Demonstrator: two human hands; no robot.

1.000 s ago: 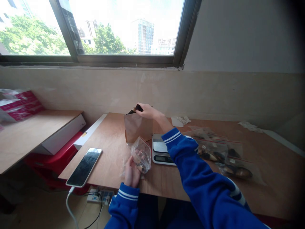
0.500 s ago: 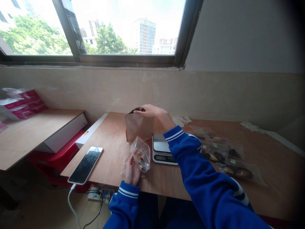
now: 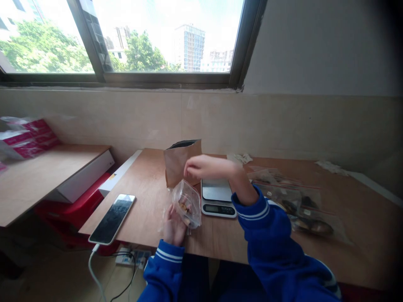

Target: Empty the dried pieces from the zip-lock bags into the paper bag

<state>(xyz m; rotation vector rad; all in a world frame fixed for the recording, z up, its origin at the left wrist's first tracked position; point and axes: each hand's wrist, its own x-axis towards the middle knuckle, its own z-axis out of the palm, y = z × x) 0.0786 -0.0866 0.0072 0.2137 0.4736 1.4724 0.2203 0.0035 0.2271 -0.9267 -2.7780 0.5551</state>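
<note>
My left hand holds a clear zip bag from below and the side, its mouth gaping upward, with small brownish pieces inside. My right hand hovers above that bag, fingertips drawn together and pointing down; whatever they pinch, if anything, is hidden. Just behind it stands an open brown paper bag with a dark lining, upright on the table. A small kitchen scale with a metal top lies under my right wrist, its pan bare where it shows.
Several clear zip bags with dark and brown contents lie at the right. A phone on a charging cable rests by the left edge. Crumpled tissue sits at the back. A red stool stands between the two tables.
My right hand has come out of the paper bag's mouth and moved down and toward me, over the zip bag. My left hand stays nearly where it was.
</note>
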